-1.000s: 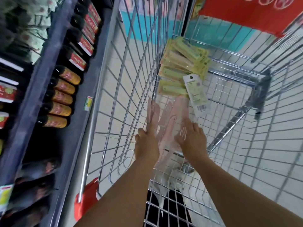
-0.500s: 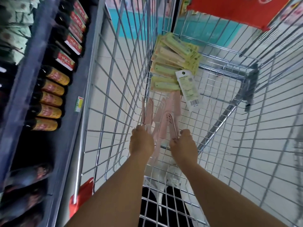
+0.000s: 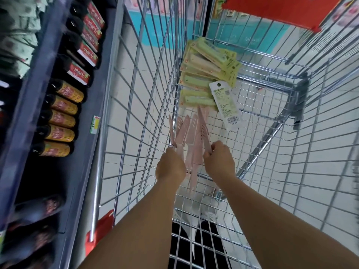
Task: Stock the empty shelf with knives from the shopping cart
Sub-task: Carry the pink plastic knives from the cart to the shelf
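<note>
- The floor is pale tile, seen through the wire shopping cart (image 3: 147, 78) that fills most of the view.
- A dark shelf (image 3: 58, 105) runs along the cart's left side, at 9 o'clock, with rows of dark bottles (image 3: 58, 133) lying close to its edge.
- The shelf edge and the cart's left wall sit just beside each other, with only a thin strip of floor between.
- The right half of the cart floor, at 3 o'clock, is bare wire with lots of open room.
- A heap of green packed knives (image 3: 202, 74) lies at 12 o'clock, against the far left corner of the cart.
- A white tag card (image 3: 225, 105) rests on the heap's near right edge.
- The pink knives (image 3: 191, 133) are in the middle of the cart, fanned out and pointing to 12 o'clock.
- The left hand (image 3: 170, 167) is curled around the handles on the left side of the fan.
- The right hand (image 3: 219, 162) is curled around a pink knife on the right side.
- The two hands are near each other, with pink handles between them.
</note>
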Demonstrator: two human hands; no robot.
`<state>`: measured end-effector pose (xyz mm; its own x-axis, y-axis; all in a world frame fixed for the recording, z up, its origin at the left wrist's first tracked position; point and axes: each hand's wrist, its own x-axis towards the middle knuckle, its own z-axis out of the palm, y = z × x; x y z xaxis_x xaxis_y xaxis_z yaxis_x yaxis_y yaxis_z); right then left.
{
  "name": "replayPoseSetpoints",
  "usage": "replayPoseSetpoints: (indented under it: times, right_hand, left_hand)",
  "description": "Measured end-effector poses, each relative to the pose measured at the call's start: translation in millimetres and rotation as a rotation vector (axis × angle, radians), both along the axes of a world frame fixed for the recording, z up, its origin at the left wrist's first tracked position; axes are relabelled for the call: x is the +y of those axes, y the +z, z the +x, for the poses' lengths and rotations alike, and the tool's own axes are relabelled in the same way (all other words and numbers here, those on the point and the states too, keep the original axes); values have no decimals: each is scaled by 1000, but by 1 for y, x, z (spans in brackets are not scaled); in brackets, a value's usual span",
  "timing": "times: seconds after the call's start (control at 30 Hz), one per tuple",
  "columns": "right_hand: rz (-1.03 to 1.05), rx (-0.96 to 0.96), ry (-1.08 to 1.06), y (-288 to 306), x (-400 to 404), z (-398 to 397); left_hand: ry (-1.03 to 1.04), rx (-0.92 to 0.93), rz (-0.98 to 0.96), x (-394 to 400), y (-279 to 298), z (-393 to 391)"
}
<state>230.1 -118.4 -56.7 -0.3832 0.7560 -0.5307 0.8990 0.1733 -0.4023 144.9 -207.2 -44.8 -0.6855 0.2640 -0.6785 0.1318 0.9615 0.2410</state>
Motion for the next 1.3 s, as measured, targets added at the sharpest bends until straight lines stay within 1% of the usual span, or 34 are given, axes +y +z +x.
replayPoseSetpoints:
  times: [0.1,0.27,0.4,0.47,0.6,0.67,0.7,0.87,0.97,1.13,1.23,1.3]
  right_hand:
    - [22,-32,18,2,3,3]
    - [-17,-63,23,9,2,6]
    - [-64,-79,132,27,3,4]
    - [-72,-54,139,39,5,5]
    - [-112,65,-31,68,11,11]
    - [-120,121,-28,90,15,15]
    - [-104,151,-14,103,17,16]
    - [14,361,-5,176,26,13]
    - [52,501,-26,225,27,6]
    - [145,708,45,314,17,-23]
    - [184,860,118,361,-3,-48]
    - [211,943,188,388,-22,-68]
  left_hand:
    - [19,-7,23,1,2,2]
    - [54,-16,15,5,13,3]
    - [25,16,-1,6,33,1]
    - [32,38,1,5,45,0]
    - [41,62,55,5,76,3]
    - [-9,96,89,7,93,7]
    - [0,118,121,9,104,9]
    - [170,232,353,21,179,16]
    - [184,303,493,24,225,17]
    - [230,477,684,13,298,-2]
    - [256,592,838,-9,346,-18]
    - [260,689,890,-32,375,-34]
